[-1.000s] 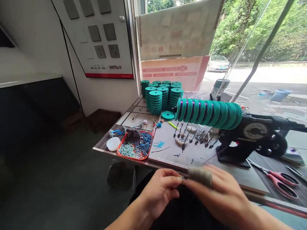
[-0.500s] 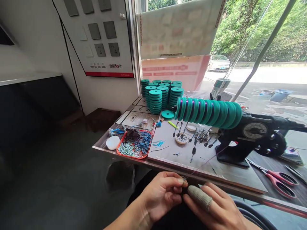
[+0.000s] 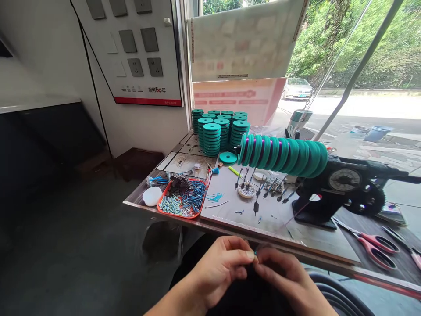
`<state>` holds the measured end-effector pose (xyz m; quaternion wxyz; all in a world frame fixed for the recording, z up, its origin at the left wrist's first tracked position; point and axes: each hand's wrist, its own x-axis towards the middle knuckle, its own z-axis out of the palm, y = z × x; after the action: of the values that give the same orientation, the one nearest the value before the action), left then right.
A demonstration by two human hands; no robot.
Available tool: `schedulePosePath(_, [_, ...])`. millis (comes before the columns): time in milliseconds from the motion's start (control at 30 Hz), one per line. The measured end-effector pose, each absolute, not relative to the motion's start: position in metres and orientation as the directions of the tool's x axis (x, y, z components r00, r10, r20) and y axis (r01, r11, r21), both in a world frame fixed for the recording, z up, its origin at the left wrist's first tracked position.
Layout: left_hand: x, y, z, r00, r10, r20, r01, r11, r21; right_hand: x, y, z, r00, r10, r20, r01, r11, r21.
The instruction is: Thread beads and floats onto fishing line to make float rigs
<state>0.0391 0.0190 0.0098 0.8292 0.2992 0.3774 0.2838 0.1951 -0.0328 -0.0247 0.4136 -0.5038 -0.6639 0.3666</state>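
My left hand (image 3: 226, 267) is closed, thumb and forefinger pinched on a thin line with a tiny blue piece (image 3: 255, 253) at the fingertips. My right hand (image 3: 286, 274) meets it there, its fingers curled and pressed together at the same spot, slightly blurred. The thin purple line (image 3: 294, 216) slopes down toward my hands from beside the black winder (image 3: 345, 180). On the winder's shaft sits a row of green foam spools (image 3: 283, 153), some wound with purple. Several dark weighted pieces (image 3: 256, 206) hang below the spools.
A red tray (image 3: 179, 215) holds blue and pale green small parts, beside a white lid-like dish (image 3: 152, 196). A round dish of beads (image 3: 246, 191) stands on the board. Stacked green spools (image 3: 211, 138) stand behind. Red-handled scissors (image 3: 378, 250) lie at right.
My right hand has turned, its fingers curling in against my left fingertips; the knit sleeve seen on one finger is now out of sight. The view has shifted slightly.
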Motion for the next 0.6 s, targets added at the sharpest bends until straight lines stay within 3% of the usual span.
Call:
schedulePosePath(67, [0.038, 0.018, 0.012, 0.465, 0.83, -0.308, -0.079, 0.385, 0.92, 0.193, -0.04, -0.031, -0.206, 0.972, 0.112, 0.34, 0.178, -0.923])
schedulePosePath(133, [0.036, 0.016, 0.012, 0.39, 0.921, -0.022, 0.17, -0.049, 0.984, 0.189, -0.046, -0.03, -0.221, 0.945, 0.242, 0.444, 0.319, -0.838])
schedulePosePath(200, [0.035, 0.012, 0.006, 0.385, 0.889, 0.248, 0.331, -0.384, 0.862, 0.186, -0.046, -0.016, -0.252, 0.885, 0.392, 0.52, 0.466, -0.716])
schedulePosePath(267, [0.034, 0.008, -0.005, 0.373, 0.811, 0.45, 0.402, -0.578, 0.71, 0.184, -0.034, 0.009, -0.305, 0.858, 0.413, 0.46, 0.512, -0.725])
schedulePosePath(367, [0.032, 0.006, -0.025, 0.285, 0.677, 0.678, 0.517, -0.704, 0.486, 0.18, 0.004, 0.051, -0.274, 0.949, 0.153, 0.322, 0.24, -0.916])
schedulePosePath(467, [0.03, 0.008, -0.031, 0.277, 0.597, 0.753, 0.532, -0.748, 0.398, 0.169, 0.043, 0.075, -0.351, 0.936, 0.005, 0.296, 0.116, -0.948])
schedulePosePath(533, [0.03, 0.011, -0.023, 0.29, 0.658, 0.695, 0.443, -0.736, 0.512, 0.163, 0.054, 0.077, -0.382, 0.924, -0.012, 0.316, 0.118, -0.941])
schedulePosePath(600, [0.032, 0.014, -0.01, 0.253, 0.827, 0.502, 0.276, -0.559, 0.782, 0.164, 0.049, 0.07, -0.363, 0.932, 0.014, 0.335, 0.144, -0.931])
